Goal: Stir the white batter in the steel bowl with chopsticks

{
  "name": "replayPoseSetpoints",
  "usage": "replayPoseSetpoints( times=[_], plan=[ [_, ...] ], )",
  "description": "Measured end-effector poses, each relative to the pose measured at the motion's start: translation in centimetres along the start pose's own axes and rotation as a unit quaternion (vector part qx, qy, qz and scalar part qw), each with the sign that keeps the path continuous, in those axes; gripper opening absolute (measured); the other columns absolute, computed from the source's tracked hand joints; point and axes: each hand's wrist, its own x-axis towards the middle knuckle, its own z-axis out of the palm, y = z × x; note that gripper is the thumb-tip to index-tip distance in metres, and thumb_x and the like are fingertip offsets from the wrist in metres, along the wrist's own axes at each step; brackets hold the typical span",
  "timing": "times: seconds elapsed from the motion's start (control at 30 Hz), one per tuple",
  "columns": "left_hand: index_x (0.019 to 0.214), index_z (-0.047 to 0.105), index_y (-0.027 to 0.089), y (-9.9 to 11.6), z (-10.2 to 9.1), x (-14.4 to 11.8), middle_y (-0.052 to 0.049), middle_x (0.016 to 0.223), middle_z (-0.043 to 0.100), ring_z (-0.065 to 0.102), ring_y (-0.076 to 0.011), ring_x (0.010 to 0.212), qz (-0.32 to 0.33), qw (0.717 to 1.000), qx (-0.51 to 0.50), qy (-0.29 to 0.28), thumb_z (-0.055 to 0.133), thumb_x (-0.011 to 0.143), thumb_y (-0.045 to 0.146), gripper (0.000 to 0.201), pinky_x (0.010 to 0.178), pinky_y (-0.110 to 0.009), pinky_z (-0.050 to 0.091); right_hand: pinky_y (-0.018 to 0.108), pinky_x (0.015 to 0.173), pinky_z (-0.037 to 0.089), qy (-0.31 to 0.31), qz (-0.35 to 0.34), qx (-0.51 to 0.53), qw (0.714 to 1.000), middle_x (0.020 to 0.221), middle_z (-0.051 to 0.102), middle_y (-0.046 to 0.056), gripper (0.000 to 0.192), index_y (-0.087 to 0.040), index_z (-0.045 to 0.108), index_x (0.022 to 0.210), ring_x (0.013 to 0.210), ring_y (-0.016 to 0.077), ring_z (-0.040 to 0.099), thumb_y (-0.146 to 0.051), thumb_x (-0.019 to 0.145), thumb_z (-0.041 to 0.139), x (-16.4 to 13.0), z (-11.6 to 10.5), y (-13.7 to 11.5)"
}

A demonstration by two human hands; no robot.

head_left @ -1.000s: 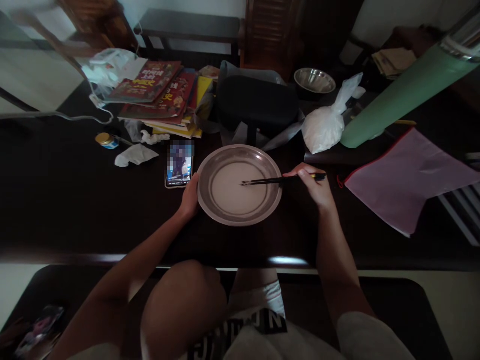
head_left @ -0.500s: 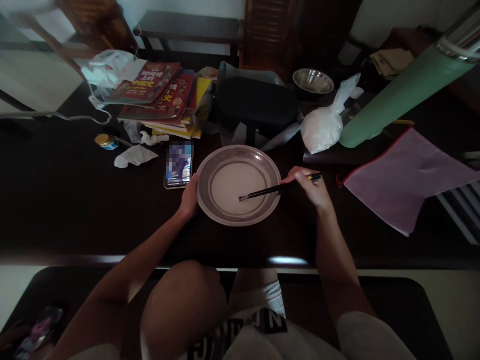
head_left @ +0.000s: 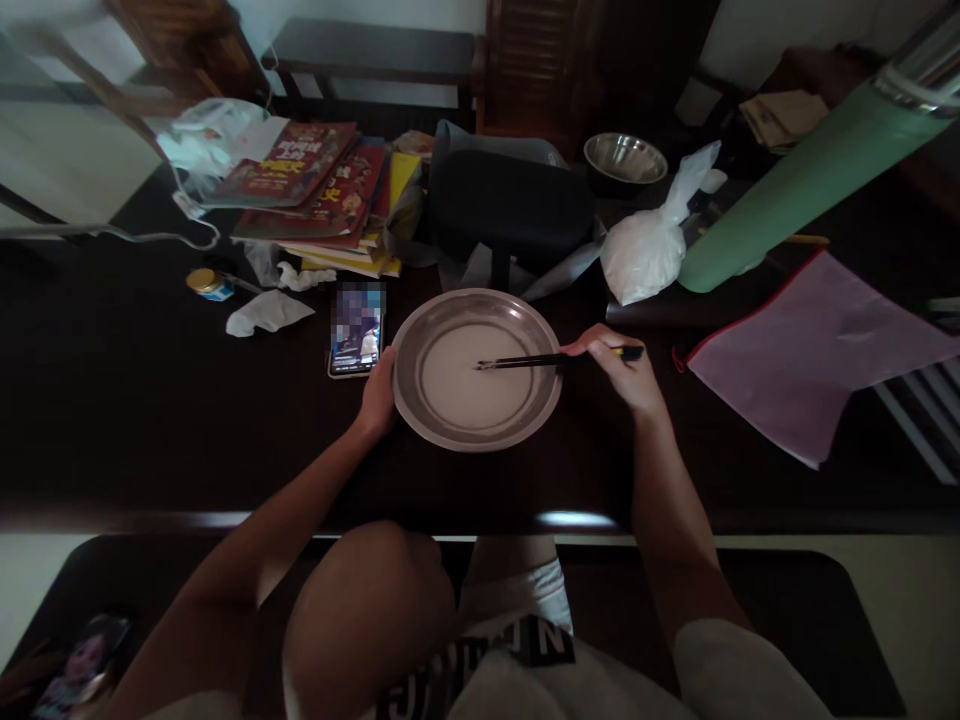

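A round metal basin (head_left: 411,408) sits on the dark table in front of me, with a cloudy whitish liquid (head_left: 472,395) in it. My left hand (head_left: 379,392) grips the basin's left rim. In my right hand (head_left: 619,368), over the right rim, is a pair of black chopsticks (head_left: 536,361). They reach left across the basin, their tips at the middle of the liquid and lightly coated with something pale. A lit phone (head_left: 357,335) lies just left of the basin, near my left hand.
Behind the basin are a black case (head_left: 510,200), a stack of books (head_left: 315,190) and a steel bowl (head_left: 625,160). A tied bag of white powder (head_left: 645,255), a tall green bottle (head_left: 810,180) and a pink mesh pouch (head_left: 810,360) lie rightward. Crumpled tissue (head_left: 268,313) and a small jar (head_left: 210,284) are left.
The chopstick tips have swung away from me, from the near part of the liquid to its middle. My left hand and the basin stay in place.
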Motion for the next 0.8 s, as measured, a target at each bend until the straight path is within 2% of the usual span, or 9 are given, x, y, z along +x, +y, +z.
replayPoseSetpoints(
  times=[0.07,0.13,0.2,0.27,0.43,0.5,0.6,0.67,0.8],
  plan=[
    [0.076,0.068,0.023,0.0,0.0,0.0,-0.003,0.085,0.072,0.067,-0.027,0.103,0.012,1.0,-0.009,-0.001,0.064,0.087,0.051,0.03,0.097,-0.035,0.053,0.039,0.08,0.056,0.035,0.012,-0.007,0.999,0.081,0.079,0.002,0.036,-0.029,0.083,0.083,0.081,0.0217,0.073,-0.056,0.095,0.062,-0.1,-0.1,-0.1],
    [0.075,0.068,0.023,0.4,0.1,-0.3,-0.002,0.082,0.072,0.068,-0.0268,0.103,-0.002,0.999,-0.034,0.011,0.069,0.084,0.049,0.027,0.096,-0.034,0.054,0.038,0.077,0.055,0.009,0.016,0.002,1.0,0.079,0.078,0.002,0.037,-0.029,0.083,0.081,0.078,0.021,0.072,-0.056,0.096,0.061,-0.1,0.0,-0.1],
    [0.075,0.068,0.023,1.1,0.5,-1.0,-0.001,0.079,0.073,0.07,-0.0271,0.102,-0.057,0.994,-0.086,0.028,0.071,0.082,0.049,0.027,0.093,-0.034,0.056,0.038,0.082,0.055,-0.039,0.011,0.019,0.999,0.082,0.079,0.002,0.034,-0.029,0.083,0.083,0.082,0.0213,0.074,-0.055,0.094,0.065,0.0,0.3,0.0],
    [0.075,0.068,0.021,2.0,1.0,-1.8,-0.002,0.074,0.072,0.072,-0.0277,0.097,-0.125,0.98,-0.154,0.017,0.07,0.083,0.048,0.029,0.089,-0.035,0.059,0.039,0.088,0.055,-0.05,0.006,0.028,0.998,0.087,0.08,0.002,0.03,-0.029,0.083,0.085,0.089,0.0218,0.075,-0.055,0.091,0.069,0.0,0.5,0.1],
    [0.071,0.068,0.018,4.2,1.8,-3.1,-0.007,0.071,0.074,0.075,-0.0305,0.094,-0.196,0.949,-0.247,-0.019,0.055,0.093,0.036,0.031,0.087,-0.04,0.063,0.035,0.077,0.053,0.035,0.01,0.018,0.999,0.078,0.077,0.001,0.033,-0.029,0.083,0.081,0.078,0.0184,0.072,-0.051,0.096,0.064,0.0,0.2,0.1],
    [0.07,0.068,0.018,4.6,1.9,-3.0,-0.008,0.073,0.075,0.076,-0.0317,0.094,-0.206,0.94,-0.269,-0.034,0.051,0.093,0.035,0.033,0.086,-0.043,0.064,0.035,0.077,0.053,0.001,0.001,0.023,1.0,0.077,0.077,0.001,0.034,-0.029,0.083,0.081,0.077,0.0184,0.071,-0.052,0.097,0.063,0.0,0.2,0.0],
    [0.072,0.07,0.018,4.7,2.0,-2.6,-0.008,0.073,0.076,0.076,-0.0315,0.093,-0.208,0.933,-0.29,-0.054,0.051,0.091,0.033,0.031,0.083,-0.043,0.065,0.039,0.087,0.055,-0.051,-0.011,0.025,0.998,0.085,0.08,0.002,0.031,-0.03,0.083,0.084,0.088,0.021,0.073,-0.054,0.093,0.067,0.1,0.2,0.0],
    [0.074,0.071,0.019,4.5,2.0,-2.3,-0.006,0.071,0.075,0.076,-0.0307,0.092,-0.2,0.931,-0.298,-0.064,0.056,0.087,0.035,0.026,0.083,-0.041,0.064,0.04,0.091,0.054,-0.029,-0.011,0.019,0.999,0.088,0.08,0.002,0.029,-0.03,0.083,0.085,0.092,0.0215,0.074,-0.054,0.093,0.067,0.1,0.1,0.1],
    [0.072,0.07,0.019,3.7,2.2,-2.1,-0.005,0.069,0.074,0.077,-0.0301,0.091,-0.18,0.932,-0.311,-0.056,0.061,0.084,0.038,0.024,0.081,-0.038,0.064,0.036,0.08,0.054,0.024,0.004,0.012,1.0,0.08,0.077,0.001,0.034,-0.03,0.083,0.083,0.08,0.0193,0.071,-0.053,0.097,0.062,-0.1,-0.2,0.2]
  ],
)
